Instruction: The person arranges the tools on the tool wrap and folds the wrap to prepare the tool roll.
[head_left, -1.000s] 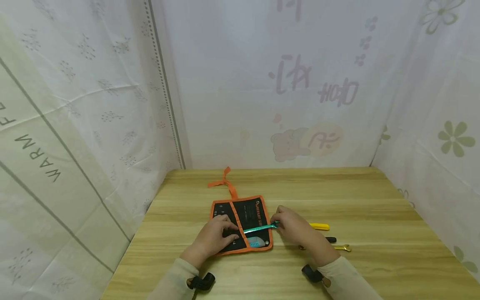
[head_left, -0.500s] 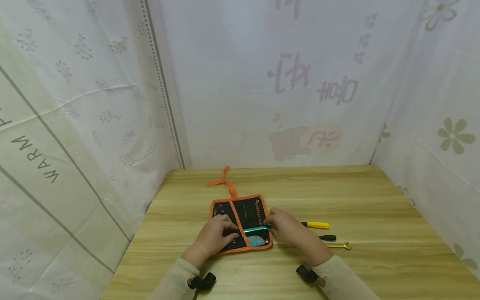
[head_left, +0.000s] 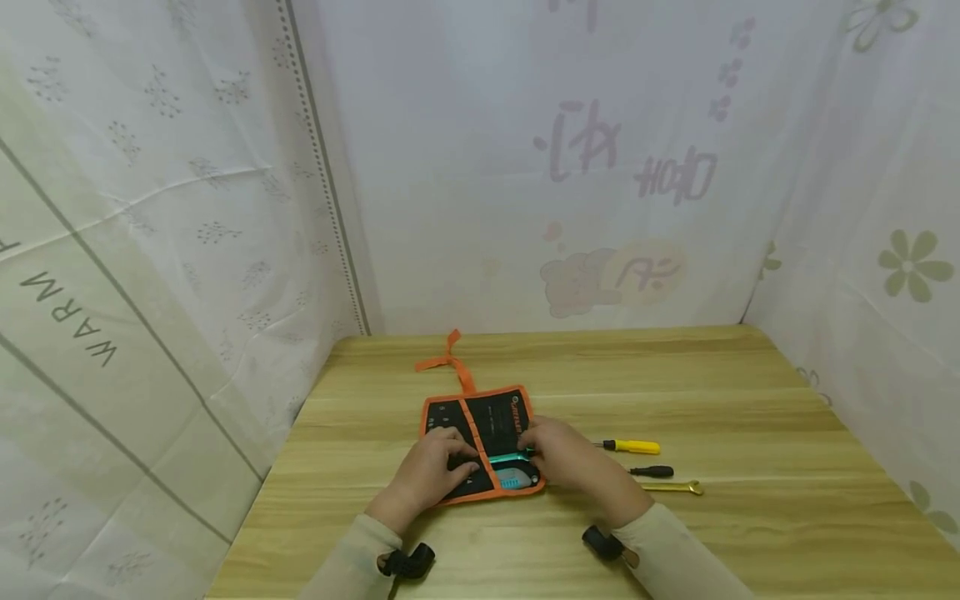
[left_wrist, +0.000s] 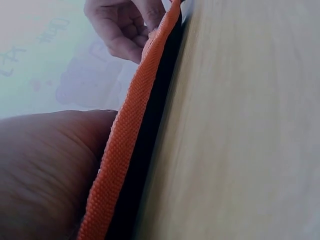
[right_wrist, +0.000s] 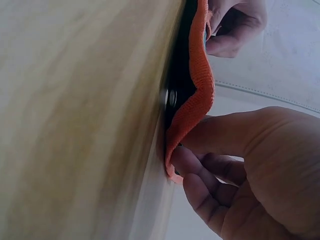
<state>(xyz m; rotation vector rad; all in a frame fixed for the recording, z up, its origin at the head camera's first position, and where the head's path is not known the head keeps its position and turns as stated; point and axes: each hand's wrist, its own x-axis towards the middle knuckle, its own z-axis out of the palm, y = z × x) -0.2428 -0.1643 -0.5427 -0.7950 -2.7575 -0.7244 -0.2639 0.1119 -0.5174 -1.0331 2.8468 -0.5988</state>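
A black tool pouch with orange trim lies unfolded on the table. My left hand rests on its left half, thumb and fingertips pinching at the orange pocket edge. A shiny green wrench is partly inside a pocket. My right hand pinches the wrench's outer end, which the fingers hide. Below it, a grey and light-blue handle sticks out of another pocket. In the right wrist view, the right thumb and fingers meet at the pouch's wavy orange border.
Right of the pouch lie a yellow-handled screwdriver, a black-handled tool and a gold wrench, their left ends behind my right arm. An orange tie strap extends toward the back of the wooden table.
My right hand has moved left with the green wrench, which sits deeper in the pocket. More of the tools on the right shows. My left hand stays in place.
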